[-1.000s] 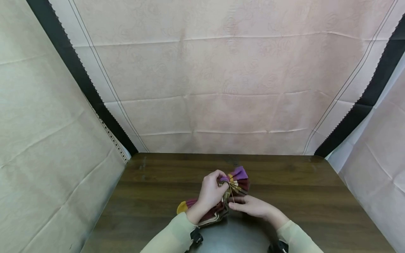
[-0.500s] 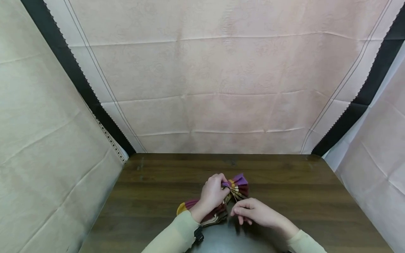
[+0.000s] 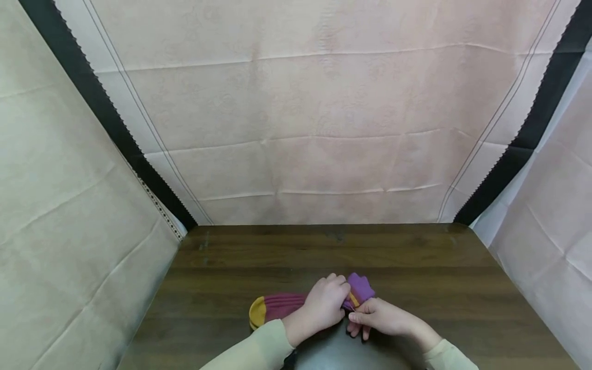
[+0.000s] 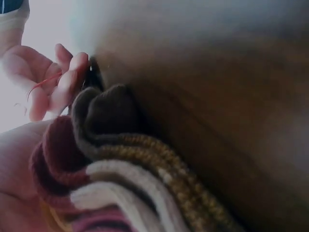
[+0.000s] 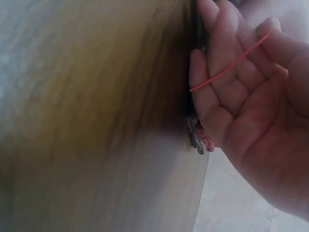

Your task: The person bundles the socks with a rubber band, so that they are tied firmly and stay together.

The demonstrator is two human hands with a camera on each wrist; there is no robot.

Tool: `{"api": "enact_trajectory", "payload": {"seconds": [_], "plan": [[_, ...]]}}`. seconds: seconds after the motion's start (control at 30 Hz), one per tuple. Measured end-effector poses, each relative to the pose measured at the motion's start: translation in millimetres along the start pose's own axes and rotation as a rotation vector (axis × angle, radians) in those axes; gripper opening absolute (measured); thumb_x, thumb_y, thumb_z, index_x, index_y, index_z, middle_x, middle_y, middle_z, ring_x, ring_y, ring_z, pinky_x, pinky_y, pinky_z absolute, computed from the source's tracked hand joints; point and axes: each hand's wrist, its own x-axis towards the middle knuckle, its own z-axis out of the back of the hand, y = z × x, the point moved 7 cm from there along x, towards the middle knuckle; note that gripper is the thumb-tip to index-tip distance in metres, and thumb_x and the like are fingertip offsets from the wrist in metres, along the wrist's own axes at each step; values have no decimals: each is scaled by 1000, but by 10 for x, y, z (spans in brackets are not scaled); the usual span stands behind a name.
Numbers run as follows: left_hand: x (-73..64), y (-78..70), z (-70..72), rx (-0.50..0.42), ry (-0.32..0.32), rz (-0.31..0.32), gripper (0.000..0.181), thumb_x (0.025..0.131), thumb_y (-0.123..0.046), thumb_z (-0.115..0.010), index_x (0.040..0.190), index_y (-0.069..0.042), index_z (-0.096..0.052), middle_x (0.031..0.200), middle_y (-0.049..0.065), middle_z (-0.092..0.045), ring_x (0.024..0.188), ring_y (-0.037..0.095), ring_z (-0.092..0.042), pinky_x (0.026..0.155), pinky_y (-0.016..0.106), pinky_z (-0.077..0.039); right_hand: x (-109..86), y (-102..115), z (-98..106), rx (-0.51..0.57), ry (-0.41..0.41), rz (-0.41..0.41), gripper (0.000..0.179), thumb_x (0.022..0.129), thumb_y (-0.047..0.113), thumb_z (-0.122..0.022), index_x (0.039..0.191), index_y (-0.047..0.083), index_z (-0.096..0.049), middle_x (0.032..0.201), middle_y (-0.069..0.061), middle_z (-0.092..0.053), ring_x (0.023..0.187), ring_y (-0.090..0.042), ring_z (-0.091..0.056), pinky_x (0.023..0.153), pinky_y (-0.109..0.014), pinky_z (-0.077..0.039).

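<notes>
A bundle of knitted socks (image 3: 283,307), maroon with mustard ends on the upper side, lies at the table's near part. My left hand (image 3: 325,302) grips it around the middle, and purple ends (image 3: 361,289) stick out beyond the fingers. In the left wrist view, brown, cream and maroon socks (image 4: 130,181) show folded together. Right beside the purple ends, my right hand (image 3: 386,317) has its fingers curled. A thin red-orange rubber band (image 5: 231,66) runs from its thumb tip across those fingers. Where the band meets the bundle is hidden.
The dark wooden table (image 3: 240,252) stretches back to a pale fabric wall (image 3: 296,128). Similar fabric panels with black edging close off both sides. A grey sheen lies on the table's near part.
The bundle has turned, so its fan of coloured ends gives way to the purple ones. My left hand has shifted right and nearer; my right hand has curled its fingers and stays by the ends.
</notes>
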Motion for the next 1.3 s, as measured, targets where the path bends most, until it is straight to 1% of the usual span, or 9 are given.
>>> {"api": "enact_trajectory", "payload": {"seconds": [0.13, 0.33, 0.47, 0.6, 0.7, 0.77, 1.0, 1.13, 1.3], "plan": [[10, 16, -34, -55, 33, 26, 30, 77, -26, -92, 90, -16, -68, 86, -5, -64, 78, 12, -58, 63, 25, -50, -19, -26, -33, 24, 37, 2, 37, 114, 15, -52, 102, -7, -79, 97, -20, -78, 75, -26, -75, 73, -43, -65], [4, 298, -58, -381, 16, 256, 28, 85, -20, -86, 88, -14, -59, 68, -7, -54, 58, 6, -49, 49, 23, -41, -3, -41, -150, 130, 105, -39, 39, 116, 20, -50, 115, -10, -75, 108, -22, -77, 76, -21, -76, 85, -28, -60], [-27, 467, -101, -535, 16, 383, 26, 88, -15, -83, 91, -12, -57, 60, -7, -47, 46, 5, -39, 42, 21, -34, 35, -91, -156, 256, 97, -92, 49, 117, 24, -48, 142, -18, -55, 125, -25, -71, 78, -14, -74, 82, -30, -62], [-34, 553, -100, -574, 8, 438, 25, 89, -16, -81, 91, -11, -57, 61, -6, -50, 45, 6, -41, 42, 22, -35, 63, -124, -120, 335, 42, -144, 68, 117, 29, -49, 161, -15, -23, 145, -25, -61, 91, -21, -73, 84, -35, -63], [-33, 565, -103, -562, 8, 437, 26, 88, -17, -82, 91, -12, -57, 64, -5, -52, 49, 7, -44, 45, 24, -39, 89, -144, -81, 388, -13, -162, 73, 117, 31, -48, 165, -12, -14, 155, -26, -53, 102, -25, -71, 87, -37, -62], [-23, 537, -109, -531, 18, 395, 28, 88, -18, -84, 90, -14, -57, 69, -7, -54, 55, 7, -46, 50, 24, -41, 99, -160, -50, 409, -46, -160, 70, 116, 32, -50, 163, -12, -22, 151, -26, -54, 105, -26, -70, 89, -37, -61], [19, 395, -89, -436, 104, 170, 28, 82, -27, -88, 95, -19, -64, 90, -11, -62, 86, 10, -52, 78, 27, -50, 104, -159, -27, 351, -87, -154, 37, 110, 25, -64, 123, -8, -54, 108, -14, -71, 100, -23, -71, 86, -34, -62], [40, 411, -64, -538, 191, 189, 19, 89, -32, -81, 97, -20, -69, 92, -13, -64, 88, 9, -52, 84, 29, -49, 109, -126, -33, 283, -84, -126, 47, 107, 22, -69, 131, -14, -51, 121, -20, -71, 101, -24, -70, 87, -35, -62], [80, 452, -39, -643, 231, 223, 36, 92, -51, -81, 92, -16, -71, 82, -12, -63, 72, 5, -56, 66, 21, -50, 119, -73, -45, 235, -72, -96, 56, 106, 19, -70, 143, -16, -47, 135, -23, -66, 104, -25, -71, 88, -38, -62]]}}
